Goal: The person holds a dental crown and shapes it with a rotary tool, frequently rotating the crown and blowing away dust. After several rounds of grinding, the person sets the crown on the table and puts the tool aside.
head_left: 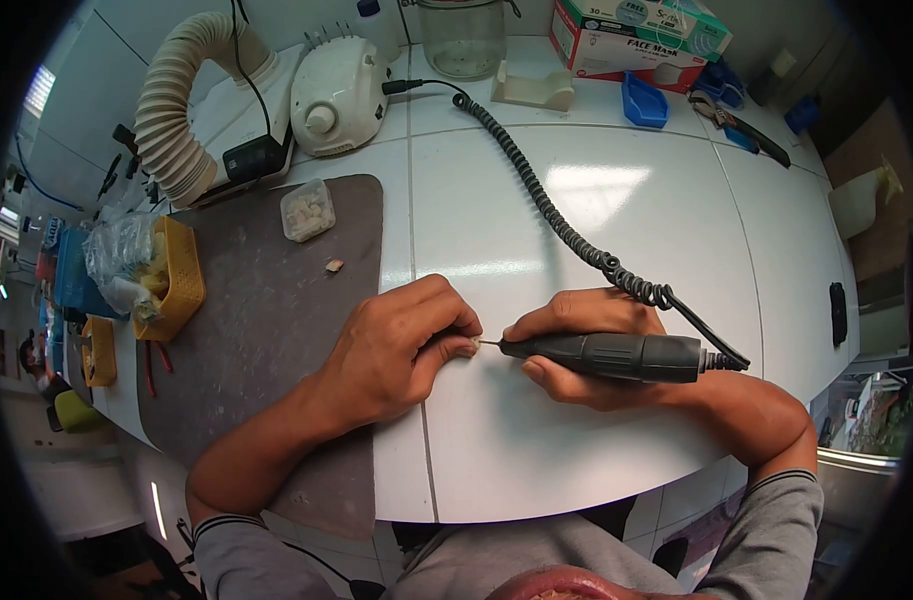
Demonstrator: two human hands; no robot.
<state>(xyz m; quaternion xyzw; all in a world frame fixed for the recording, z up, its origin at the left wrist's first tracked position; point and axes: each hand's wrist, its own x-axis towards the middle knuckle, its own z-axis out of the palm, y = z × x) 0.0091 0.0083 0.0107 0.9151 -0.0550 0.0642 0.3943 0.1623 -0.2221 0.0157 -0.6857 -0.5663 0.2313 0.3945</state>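
Over the white tabletop my left hand (406, 340) pinches a small whitish piece (476, 342) between thumb and forefinger, mostly covered by the fingertips. My right hand (601, 310) is closed around a black rotary handpiece (616, 355), held nearly level and pointing left. Its thin metal bit (489, 343) reaches right up to the piece. From the handpiece's rear end a coiled black cord (536, 190) runs up to a white control unit (338, 100) with a round knob.
On the grey mat (266, 400) lie a clear box (308, 210) of small pale pieces and one loose chip (334, 266). A yellow basket (181, 280) stands at left, a ribbed hose (171, 110) behind. Along the back are a glass jar (463, 45), mask box (631, 45) and blue tray (643, 102).
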